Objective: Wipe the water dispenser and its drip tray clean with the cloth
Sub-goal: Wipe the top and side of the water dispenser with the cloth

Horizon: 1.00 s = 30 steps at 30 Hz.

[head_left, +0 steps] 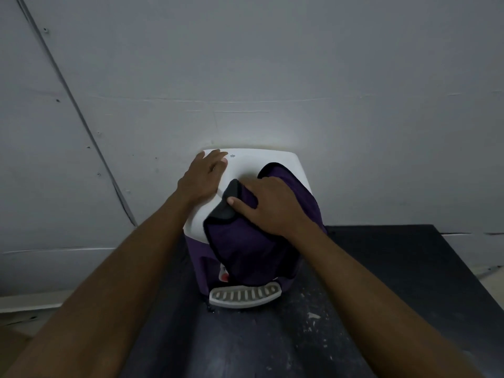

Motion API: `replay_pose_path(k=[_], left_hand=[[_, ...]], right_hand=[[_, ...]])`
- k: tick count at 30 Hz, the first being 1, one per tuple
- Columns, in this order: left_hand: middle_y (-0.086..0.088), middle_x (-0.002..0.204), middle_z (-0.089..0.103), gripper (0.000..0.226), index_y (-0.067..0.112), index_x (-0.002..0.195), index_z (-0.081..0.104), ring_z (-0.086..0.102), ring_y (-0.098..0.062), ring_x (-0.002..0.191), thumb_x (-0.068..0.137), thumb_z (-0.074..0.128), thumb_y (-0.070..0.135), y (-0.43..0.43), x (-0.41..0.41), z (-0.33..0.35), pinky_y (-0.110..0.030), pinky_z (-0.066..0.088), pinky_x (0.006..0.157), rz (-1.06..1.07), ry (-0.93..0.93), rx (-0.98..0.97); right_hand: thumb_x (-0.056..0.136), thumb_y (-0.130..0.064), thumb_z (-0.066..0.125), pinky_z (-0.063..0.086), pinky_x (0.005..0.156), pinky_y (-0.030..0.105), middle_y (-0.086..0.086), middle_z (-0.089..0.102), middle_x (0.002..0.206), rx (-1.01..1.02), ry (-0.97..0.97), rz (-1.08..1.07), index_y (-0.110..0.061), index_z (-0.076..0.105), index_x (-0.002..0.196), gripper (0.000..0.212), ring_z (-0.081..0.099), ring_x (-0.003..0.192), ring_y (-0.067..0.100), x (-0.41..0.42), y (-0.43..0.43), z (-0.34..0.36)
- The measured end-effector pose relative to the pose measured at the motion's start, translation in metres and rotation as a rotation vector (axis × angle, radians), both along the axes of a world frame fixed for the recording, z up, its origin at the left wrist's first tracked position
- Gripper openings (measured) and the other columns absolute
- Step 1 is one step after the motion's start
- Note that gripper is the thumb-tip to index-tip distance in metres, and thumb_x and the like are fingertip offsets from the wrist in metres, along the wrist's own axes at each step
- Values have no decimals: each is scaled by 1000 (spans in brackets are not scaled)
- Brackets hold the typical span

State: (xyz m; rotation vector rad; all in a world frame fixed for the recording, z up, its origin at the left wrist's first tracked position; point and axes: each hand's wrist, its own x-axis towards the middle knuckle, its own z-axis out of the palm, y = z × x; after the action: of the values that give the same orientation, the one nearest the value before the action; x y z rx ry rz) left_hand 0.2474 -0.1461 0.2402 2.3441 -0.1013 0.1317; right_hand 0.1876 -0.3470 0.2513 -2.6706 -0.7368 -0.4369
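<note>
The water dispenser (246, 166) has a white top and a purple body and stands against the wall. Its white slotted drip tray (245, 296) juts out at the front base. A purple cloth (245, 246) with a dark edge lies draped over the top and hangs down the front. My right hand (272, 204) lies flat on the cloth on the dispenser's top, fingers spread, thumb on a folded dark corner. My left hand (203, 177) rests with straight fingers on the white top's left rear corner.
The dispenser sits on a dark countertop (381, 268) speckled with white flecks. A plain grey wall (272, 77) stands directly behind it. A thin dark line (81, 118) runs diagonally down the wall at left.
</note>
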Motion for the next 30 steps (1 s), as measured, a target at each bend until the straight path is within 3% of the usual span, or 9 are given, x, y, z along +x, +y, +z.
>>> replay_pose_path(k=[5,9,13,17,20,22,24,26,30], left_hand=[[16,158,38,47,41,146,46,19,-12,153,103,30,54,0,-1,0,-53,22,122,5,-4,-12],[8,153,45,45,35,145,49,28,-18,150,106,32,47,-1,-3,3,-53,28,119,-9,-19,-40],[7,155,43,43,33,147,49,28,-19,150,107,33,42,-4,-3,4,-52,26,119,-6,-33,-50],[9,159,38,42,35,147,48,19,-16,153,108,33,41,-3,-5,4,-51,21,122,-8,-24,-69],[12,163,30,43,38,149,44,9,-11,155,109,29,42,-1,-5,2,-43,14,125,-8,12,-95],[10,165,27,44,37,151,43,7,-10,155,110,28,41,-1,-5,3,-39,12,124,-14,32,-108],[6,166,25,43,37,151,43,6,-9,155,110,30,40,2,-5,3,-33,12,122,-24,46,-133],[3,167,23,43,36,150,45,6,-9,155,110,31,39,4,-6,3,-26,11,116,-40,52,-164],[1,167,24,42,36,149,47,7,-9,155,110,32,38,5,-6,3,-23,11,111,-45,46,-187]], right_hand=[[92,-60,58,38,111,32,-5,67,116,60,111,210,-16,68,123,55,56,112,13,19,-55,2],[92,-55,60,35,110,27,-9,62,122,98,151,267,-20,66,121,46,49,125,13,32,-73,9],[89,-64,53,38,105,31,-10,65,110,94,113,120,-20,70,108,50,49,117,11,24,-59,7],[98,-61,52,33,115,36,-8,58,78,-47,54,52,-21,59,86,42,49,80,14,8,-21,7],[103,-60,43,41,92,36,0,64,84,-125,18,-47,-16,59,90,49,59,82,22,1,11,3],[105,-60,38,34,73,34,4,69,89,-152,-7,-128,-13,60,93,53,63,83,25,1,31,4],[106,-60,31,32,69,35,7,71,99,-158,33,-183,-6,62,117,63,66,88,26,6,47,7],[107,-59,25,33,69,35,11,71,115,-176,86,-223,1,41,151,76,67,97,27,9,58,9],[109,-57,23,33,67,35,9,72,114,-208,35,-268,1,28,158,77,68,94,24,6,61,5]])
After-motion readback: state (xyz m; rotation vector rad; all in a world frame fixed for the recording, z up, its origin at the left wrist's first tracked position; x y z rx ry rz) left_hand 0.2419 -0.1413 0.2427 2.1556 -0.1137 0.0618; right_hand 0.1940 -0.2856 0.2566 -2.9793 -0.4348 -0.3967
